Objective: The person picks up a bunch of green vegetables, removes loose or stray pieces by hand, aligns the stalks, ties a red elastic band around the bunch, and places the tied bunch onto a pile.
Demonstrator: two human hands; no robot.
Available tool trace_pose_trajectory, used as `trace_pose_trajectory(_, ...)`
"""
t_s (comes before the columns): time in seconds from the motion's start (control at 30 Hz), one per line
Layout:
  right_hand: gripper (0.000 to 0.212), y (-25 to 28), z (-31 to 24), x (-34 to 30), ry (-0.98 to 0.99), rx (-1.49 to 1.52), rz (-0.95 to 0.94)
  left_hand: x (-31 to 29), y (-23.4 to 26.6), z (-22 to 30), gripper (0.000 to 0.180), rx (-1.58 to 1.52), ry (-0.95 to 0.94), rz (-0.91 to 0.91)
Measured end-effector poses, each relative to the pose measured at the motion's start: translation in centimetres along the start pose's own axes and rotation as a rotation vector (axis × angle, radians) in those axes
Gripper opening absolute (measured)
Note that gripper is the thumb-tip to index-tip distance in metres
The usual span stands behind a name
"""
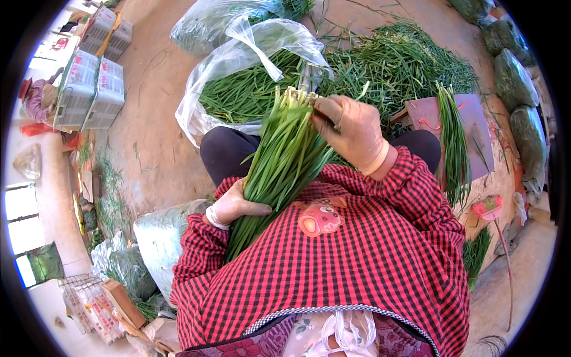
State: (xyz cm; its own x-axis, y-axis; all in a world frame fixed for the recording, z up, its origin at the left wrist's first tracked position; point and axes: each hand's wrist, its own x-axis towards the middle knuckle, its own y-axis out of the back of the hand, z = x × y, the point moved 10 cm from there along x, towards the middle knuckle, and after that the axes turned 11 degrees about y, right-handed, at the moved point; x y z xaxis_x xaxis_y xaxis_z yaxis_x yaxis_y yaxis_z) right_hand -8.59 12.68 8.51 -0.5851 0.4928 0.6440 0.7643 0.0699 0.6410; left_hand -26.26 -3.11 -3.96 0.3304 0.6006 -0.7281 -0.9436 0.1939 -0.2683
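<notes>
A thick bunch of garlic chives [286, 157] lies slantwise across my lap, its pale cut ends up and away from me. My left hand [239, 205], in a thin glove, is wrapped round the lower leafy part. Up by the pale ends, my gloved right hand [355, 128] is closed with fingertips against the stems at the bunch's right side. Exactly what those fingertips pinch is partly hidden. Just beyond the bunch stands an open clear plastic bag [199, 80] with more chives inside.
A large loose heap of greens [410, 62] covers the floor ahead right. Another chive bunch [453, 143] lies over a small purple board [479, 134]. Filled bags [514, 77] line the right. White crates [104, 89] stand far left near another person [38, 98]. A long-handled brush [489, 207] is at right.
</notes>
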Motion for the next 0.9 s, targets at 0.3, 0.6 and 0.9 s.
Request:
trace_pose_trajectory(0.3, 0.036, 4.6, 12.6, -2.4, -0.395, 0.004, 0.184, -1.4, 1.8, 1.8, 0.078, 0.194, -0.178, 0.289)
trace_pose_trajectory(0.6, 0.032, 0.0, -2.6, 2.5, 0.431, -0.164, -0.253, -2.2, 0.0, 5.0, 0.084, 0.772, -0.250, 0.526)
trace_pose_trajectory(0.9, 0.008, 7.8, 10.6, -0.8, -0.134, -0.421, -0.047, -5.2, 1.0, 6.5, 0.084, 1.082, -0.429, 0.913)
